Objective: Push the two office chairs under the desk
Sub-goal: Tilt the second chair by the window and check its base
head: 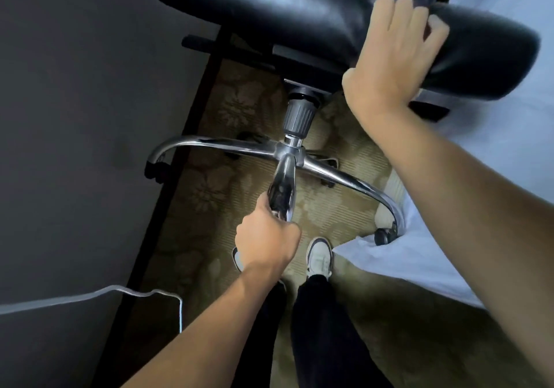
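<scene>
One desk (75, 118) fills the left side, with one office chair (299, 13) at the far middle — tipped, its chrome base (227, 145) facing the camera, not yet pushed under. The second chair is out of sight. The right hand (392, 58) curls over the black cushion; the left hand (266, 242) grips a base leg. One white cable (120, 291) lies near left.

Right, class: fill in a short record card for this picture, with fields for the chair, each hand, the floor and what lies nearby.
chair: black office chair, chrome star base
left hand: grip round a chrome base leg
right hand: fingers curled over the black padded edge
floor: patterned beige carpet
left side: dark desk surface, white cable
right side: white sheet
</scene>
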Tool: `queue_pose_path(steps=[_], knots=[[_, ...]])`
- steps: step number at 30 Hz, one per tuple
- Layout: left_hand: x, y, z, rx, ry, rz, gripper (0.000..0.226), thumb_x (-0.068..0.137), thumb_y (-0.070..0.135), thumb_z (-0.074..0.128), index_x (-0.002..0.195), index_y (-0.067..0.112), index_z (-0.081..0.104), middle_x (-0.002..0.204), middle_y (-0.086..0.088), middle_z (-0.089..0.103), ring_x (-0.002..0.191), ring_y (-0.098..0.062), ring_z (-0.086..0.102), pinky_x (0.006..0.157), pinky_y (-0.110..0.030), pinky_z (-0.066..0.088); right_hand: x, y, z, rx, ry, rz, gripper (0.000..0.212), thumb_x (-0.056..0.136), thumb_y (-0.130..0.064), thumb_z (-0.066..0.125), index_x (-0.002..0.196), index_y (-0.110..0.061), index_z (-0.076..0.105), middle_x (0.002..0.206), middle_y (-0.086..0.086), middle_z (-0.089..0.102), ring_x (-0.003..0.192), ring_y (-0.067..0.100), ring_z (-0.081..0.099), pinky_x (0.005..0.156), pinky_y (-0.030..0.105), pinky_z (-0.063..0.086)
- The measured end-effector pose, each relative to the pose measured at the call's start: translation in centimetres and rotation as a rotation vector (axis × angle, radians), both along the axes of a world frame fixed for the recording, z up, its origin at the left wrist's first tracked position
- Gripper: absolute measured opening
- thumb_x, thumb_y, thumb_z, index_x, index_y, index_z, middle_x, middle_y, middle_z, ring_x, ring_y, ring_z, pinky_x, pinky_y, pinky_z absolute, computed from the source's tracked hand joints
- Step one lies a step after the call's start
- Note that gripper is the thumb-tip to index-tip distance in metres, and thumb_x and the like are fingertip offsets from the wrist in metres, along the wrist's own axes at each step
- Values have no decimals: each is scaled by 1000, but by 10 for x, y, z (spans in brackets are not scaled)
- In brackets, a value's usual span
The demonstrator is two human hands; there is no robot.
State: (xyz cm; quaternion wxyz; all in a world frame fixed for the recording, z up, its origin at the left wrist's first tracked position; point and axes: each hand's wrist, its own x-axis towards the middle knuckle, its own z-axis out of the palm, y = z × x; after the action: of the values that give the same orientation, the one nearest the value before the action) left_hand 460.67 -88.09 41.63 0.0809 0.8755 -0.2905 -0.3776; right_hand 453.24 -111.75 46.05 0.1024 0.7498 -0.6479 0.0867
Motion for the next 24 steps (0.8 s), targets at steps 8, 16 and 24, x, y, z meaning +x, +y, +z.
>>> queue_pose_path(steps=[8,16,24], knots=[[-6,66,-21,-24,-94,36,53,58,32,54,110,41,44,71,7,69,69,-24,66,69,-35,57,-1,79,14,-10,-52,57,69,54,-11,44,123,-6,48,111,13,55,102,32,52,104,45,30],[-10,106,-36,-69,-164,46,56,59,35,58,113,40,45,85,2,73,77,-30,66,73,-35,55,-28,128,12,-9,-29,73,77,57,-10,26,132,-6,43,120,15,54,113,34,50,107,46,28],[-11,154,-64,-157,-179,21,57,60,34,63,115,38,45,83,4,73,76,-27,68,71,-32,54,-52,179,-2,1,-57,61,68,66,-6,44,134,-8,45,127,16,54,124,34,47,110,47,25]])
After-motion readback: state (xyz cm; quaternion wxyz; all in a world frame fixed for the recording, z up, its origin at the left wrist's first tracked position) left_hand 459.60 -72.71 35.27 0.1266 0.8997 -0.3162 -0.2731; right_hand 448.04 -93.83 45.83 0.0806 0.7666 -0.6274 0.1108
